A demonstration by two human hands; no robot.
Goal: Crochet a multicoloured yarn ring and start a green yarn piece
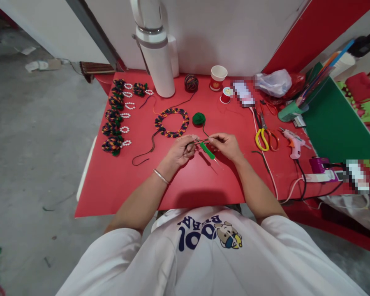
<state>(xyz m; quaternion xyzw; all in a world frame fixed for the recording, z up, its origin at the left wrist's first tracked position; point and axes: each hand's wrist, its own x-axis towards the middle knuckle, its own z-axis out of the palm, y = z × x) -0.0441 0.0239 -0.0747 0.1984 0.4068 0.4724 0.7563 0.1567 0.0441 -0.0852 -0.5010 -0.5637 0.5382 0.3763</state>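
Across the glossy red tabletop (135,185), the left hand (185,150) and right hand (224,144) pinched thin dark-green yarn (204,141) between closed fingertips.

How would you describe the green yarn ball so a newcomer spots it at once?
On the red table, look just beyond the left hand and right hand. The green yarn ball is right of the braided ring, its strand running toward the right hand. It is solid green, while the other yarn ball, beside the tall white bottle, is multicolored.
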